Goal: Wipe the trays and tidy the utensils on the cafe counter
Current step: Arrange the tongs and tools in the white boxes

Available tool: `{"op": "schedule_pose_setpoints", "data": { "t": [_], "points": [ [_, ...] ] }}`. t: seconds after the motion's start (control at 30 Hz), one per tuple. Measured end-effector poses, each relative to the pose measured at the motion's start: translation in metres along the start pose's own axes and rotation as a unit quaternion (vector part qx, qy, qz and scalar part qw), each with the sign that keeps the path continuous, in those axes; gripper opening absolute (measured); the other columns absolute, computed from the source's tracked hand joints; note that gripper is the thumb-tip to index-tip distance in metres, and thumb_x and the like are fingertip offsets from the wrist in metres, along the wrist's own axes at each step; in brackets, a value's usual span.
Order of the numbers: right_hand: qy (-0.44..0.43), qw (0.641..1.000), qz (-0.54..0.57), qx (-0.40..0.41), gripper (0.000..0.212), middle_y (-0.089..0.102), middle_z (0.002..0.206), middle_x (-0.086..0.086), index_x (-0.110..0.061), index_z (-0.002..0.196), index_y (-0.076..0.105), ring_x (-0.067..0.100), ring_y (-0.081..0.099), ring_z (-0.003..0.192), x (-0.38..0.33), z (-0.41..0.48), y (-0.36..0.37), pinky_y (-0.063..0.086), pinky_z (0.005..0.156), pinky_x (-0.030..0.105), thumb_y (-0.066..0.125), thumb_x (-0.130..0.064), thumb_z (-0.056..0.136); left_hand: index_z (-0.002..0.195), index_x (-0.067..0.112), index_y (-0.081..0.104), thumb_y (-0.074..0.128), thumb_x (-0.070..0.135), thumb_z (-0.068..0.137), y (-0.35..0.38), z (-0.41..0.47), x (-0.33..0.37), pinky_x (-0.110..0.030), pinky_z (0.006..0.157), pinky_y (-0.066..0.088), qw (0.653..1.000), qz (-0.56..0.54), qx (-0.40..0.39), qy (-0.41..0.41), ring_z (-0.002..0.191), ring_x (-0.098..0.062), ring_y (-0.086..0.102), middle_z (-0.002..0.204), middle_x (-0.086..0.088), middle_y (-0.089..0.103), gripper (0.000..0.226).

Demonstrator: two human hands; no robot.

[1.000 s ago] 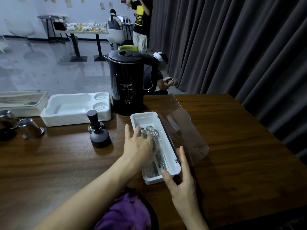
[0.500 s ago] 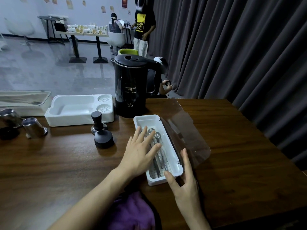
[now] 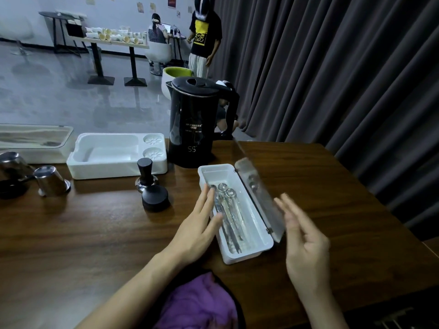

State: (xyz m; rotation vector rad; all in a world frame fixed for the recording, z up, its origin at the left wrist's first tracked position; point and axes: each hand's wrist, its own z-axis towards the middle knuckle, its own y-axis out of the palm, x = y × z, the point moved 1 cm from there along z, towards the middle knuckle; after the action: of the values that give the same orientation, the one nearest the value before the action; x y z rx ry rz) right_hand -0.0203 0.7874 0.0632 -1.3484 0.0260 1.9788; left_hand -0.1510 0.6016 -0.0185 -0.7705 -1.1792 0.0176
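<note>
— What is nearest to the person?
— A purple cloth (image 3: pixel 202 302), low in the view between the two forearms. Just beyond it are both hands, over the wooden surface (image 3: pixel 83 233).
— How are the hands?
— The left hand (image 3: pixel 198 230) has straight fingers. They lie against the left long wall of the white utensil box (image 3: pixel 244 256) and grip nothing. The right hand (image 3: pixel 308 250) is also open, its fingers loosely spread and blurred. It is just beside the clear lid (image 3: pixel 256 186); whether it touches the lid I cannot tell.
— How does the box lie?
— Its long axis runs away from the person, with the far end a little to the left. The spoons (image 3: pixel 229 205) lie inside along this axis, bowls at the far end. The lid stands up from the right long edge.
— And farther?
— A black tamper (image 3: pixel 152 184) stands left of the box. Behind it are a white foam tray (image 3: pixel 114 167) and a black kettle (image 3: pixel 193 129) showing 55.
</note>
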Motion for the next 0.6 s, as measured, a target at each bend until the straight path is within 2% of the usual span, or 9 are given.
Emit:
{"op": "schedule_pose_setpoints", "data": {
  "t": [0.1,0.17,0.27,0.33,0.47,0.53,0.6],
  "points": [
    [-0.023,0.995,-0.064,-0.068,0.036,0.065,0.123,-0.029,-0.038,0.128,0.062,-0.009,0.058,0.119,0.002,-0.012,0.021,0.050,0.097,0.016,0.054,-0.016,0.101,0.162,0.027,0.018,0.037,0.031,0.110,-0.001,0.003,-0.016,-0.028,0.127,0.015,0.995,-0.065,0.073,0.007,0.151,0.009,0.011,0.167,0.023,0.011,0.056],
    [-0.009,0.986,-0.107,-0.124,0.034,0.057,0.133,-0.031,-0.039,0.132,0.060,-0.012,0.049,0.127,0.011,-0.023,0.036,0.048,0.104,0.022,0.055,-0.024,0.101,0.161,0.026,0.023,0.040,0.023,0.110,-0.006,0.008,-0.023,-0.033,0.127,0.019,0.986,-0.099,0.128,-0.038,0.150,0.006,0.018,0.164,0.019,0.020,0.053],
    [0.000,0.969,-0.200,-0.148,0.041,0.043,0.144,-0.032,-0.040,0.135,0.060,-0.014,0.031,0.138,0.027,-0.038,0.050,0.033,0.114,0.023,0.047,-0.055,0.099,0.161,0.031,0.023,0.039,0.032,0.110,-0.018,0.022,-0.019,-0.032,0.126,0.019,0.985,-0.105,0.134,-0.040,0.151,0.006,0.013,0.168,0.015,0.016,0.053],
    [-0.021,0.964,-0.230,-0.135,0.044,0.048,0.141,-0.029,-0.039,0.129,0.065,-0.010,0.034,0.138,0.031,-0.041,0.054,0.031,0.113,0.025,0.049,-0.060,0.094,0.160,0.039,0.025,0.039,0.044,0.108,-0.024,0.036,-0.013,-0.028,0.121,0.016,0.991,-0.069,0.105,-0.034,0.150,0.005,0.009,0.170,0.015,0.007,0.054],
    [-0.038,0.969,-0.215,-0.118,0.023,0.056,0.134,-0.024,-0.034,0.113,0.071,-0.007,0.042,0.134,0.035,-0.035,0.048,0.036,0.115,0.033,0.065,-0.039,0.091,0.156,0.045,0.032,0.048,0.053,0.103,-0.029,0.062,-0.013,-0.036,0.122,0.021,0.995,-0.029,0.068,-0.072,0.154,-0.012,0.015,0.171,0.009,0.002,0.056],
    [-0.035,0.970,-0.208,-0.121,0.017,0.056,0.137,-0.022,-0.034,0.109,0.071,-0.005,0.036,0.140,0.043,-0.032,0.038,0.024,0.122,0.041,0.065,-0.030,0.093,0.155,0.041,0.035,0.053,0.051,0.101,-0.031,0.065,-0.019,-0.042,0.125,0.024,0.995,-0.042,0.053,-0.073,0.150,-0.008,0.022,0.169,0.010,0.017,0.058],
    [0.002,0.974,-0.203,-0.102,0.019,0.047,0.148,-0.019,-0.038,0.107,0.071,0.000,0.020,0.150,0.054,-0.031,0.026,0.014,0.124,0.041,0.064,-0.024,0.097,0.154,0.037,0.037,0.060,0.046,0.098,-0.029,0.057,-0.021,-0.040,0.121,0.032,0.994,-0.074,0.066,-0.053,0.142,-0.001,0.032,0.159,0.014,0.035,0.061]
  ]
}}
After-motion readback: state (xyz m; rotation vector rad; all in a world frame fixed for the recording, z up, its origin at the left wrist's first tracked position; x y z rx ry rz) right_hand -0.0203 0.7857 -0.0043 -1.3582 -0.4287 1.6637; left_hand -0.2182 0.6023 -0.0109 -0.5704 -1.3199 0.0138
